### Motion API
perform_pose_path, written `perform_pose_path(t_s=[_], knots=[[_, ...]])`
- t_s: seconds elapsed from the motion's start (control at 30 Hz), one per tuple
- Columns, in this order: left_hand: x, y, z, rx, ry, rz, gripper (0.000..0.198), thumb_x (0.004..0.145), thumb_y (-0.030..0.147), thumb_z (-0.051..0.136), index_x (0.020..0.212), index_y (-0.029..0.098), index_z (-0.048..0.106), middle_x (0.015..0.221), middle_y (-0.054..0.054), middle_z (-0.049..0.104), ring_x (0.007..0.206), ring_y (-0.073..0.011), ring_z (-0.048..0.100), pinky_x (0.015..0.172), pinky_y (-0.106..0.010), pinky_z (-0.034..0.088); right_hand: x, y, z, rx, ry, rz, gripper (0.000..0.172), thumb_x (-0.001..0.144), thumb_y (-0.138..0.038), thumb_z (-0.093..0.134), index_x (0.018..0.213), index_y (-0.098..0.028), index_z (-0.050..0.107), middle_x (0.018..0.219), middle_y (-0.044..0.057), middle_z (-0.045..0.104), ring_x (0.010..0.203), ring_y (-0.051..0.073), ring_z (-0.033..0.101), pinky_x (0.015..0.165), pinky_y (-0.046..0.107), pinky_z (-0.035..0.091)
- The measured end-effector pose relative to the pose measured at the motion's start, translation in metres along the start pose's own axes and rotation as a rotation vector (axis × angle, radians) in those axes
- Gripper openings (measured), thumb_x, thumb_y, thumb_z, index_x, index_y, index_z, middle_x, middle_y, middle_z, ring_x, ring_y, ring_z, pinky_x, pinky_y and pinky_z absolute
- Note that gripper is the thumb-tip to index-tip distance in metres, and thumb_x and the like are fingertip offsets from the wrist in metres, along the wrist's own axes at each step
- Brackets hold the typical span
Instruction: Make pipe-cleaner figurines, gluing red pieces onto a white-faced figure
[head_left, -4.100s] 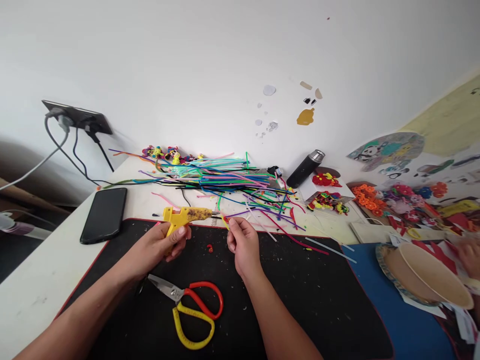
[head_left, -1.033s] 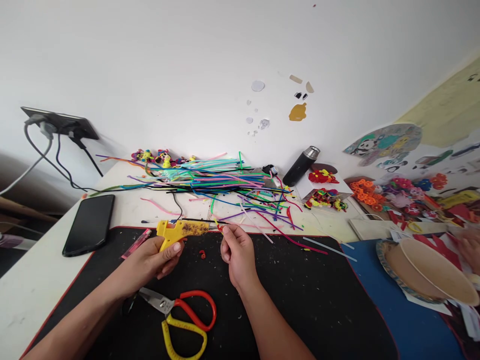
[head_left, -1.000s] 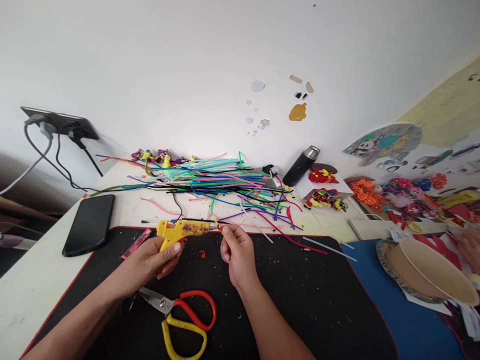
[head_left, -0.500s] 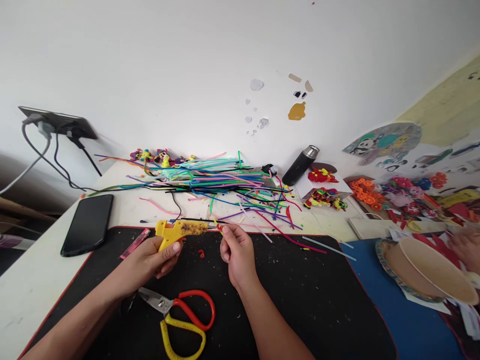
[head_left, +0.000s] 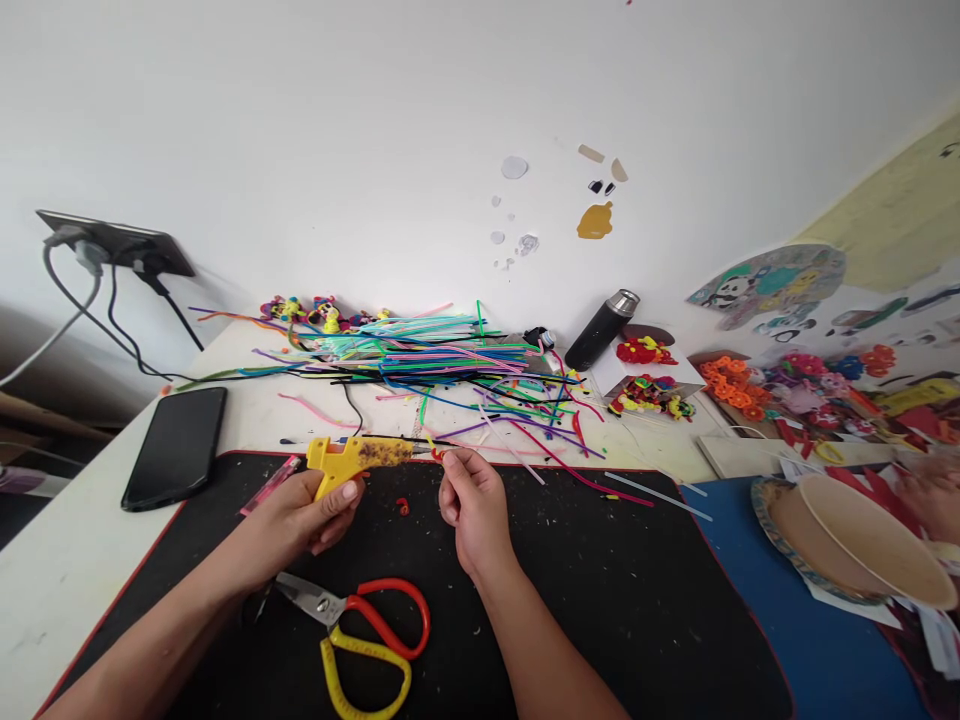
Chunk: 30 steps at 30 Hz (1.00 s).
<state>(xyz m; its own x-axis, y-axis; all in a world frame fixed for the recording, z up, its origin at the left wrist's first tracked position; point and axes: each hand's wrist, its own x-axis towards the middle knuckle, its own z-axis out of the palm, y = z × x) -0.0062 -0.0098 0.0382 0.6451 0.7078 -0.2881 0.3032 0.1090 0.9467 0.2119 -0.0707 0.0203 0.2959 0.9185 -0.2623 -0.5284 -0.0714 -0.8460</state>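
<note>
glue gun [head_left: 367,456] of stained yellow plastic, left hand [head_left: 324,512] wrapped around its handle, right hand [head_left: 474,505] nearly closed, pinching a small red-and-yellow piece [head_left: 437,454] beside the gun's tip

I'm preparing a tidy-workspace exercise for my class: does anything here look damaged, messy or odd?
The yellow glue gun in the left hand looks dirty: dark marks stain its barrel. Pale scraps litter the black mat, and loose craft stems lie crisscrossed before the neater bundle.
</note>
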Motion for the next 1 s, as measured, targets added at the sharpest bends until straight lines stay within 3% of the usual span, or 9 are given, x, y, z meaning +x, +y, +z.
perform_pose_path(t_s=[1.0], knots=[[0.0010, -0.0012, -0.0006, 0.013, 0.008, 0.012, 0.072, 0.091, 0.086, 0.049, 0.059, 0.022, 0.047, 0.051, 0.001, 0.046, 0.049, -0.0131, 0.038, 0.051, -0.029, 0.028, -0.0009, 0.0007, 0.0005, -0.003, -0.013, 0.001, 0.047, 0.075, -0.058, 0.089, 0.083, -0.019, 0.066, 0.049, -0.009, 0.049, 0.039, 0.005, 0.032, 0.040, 0.020, 0.015]])
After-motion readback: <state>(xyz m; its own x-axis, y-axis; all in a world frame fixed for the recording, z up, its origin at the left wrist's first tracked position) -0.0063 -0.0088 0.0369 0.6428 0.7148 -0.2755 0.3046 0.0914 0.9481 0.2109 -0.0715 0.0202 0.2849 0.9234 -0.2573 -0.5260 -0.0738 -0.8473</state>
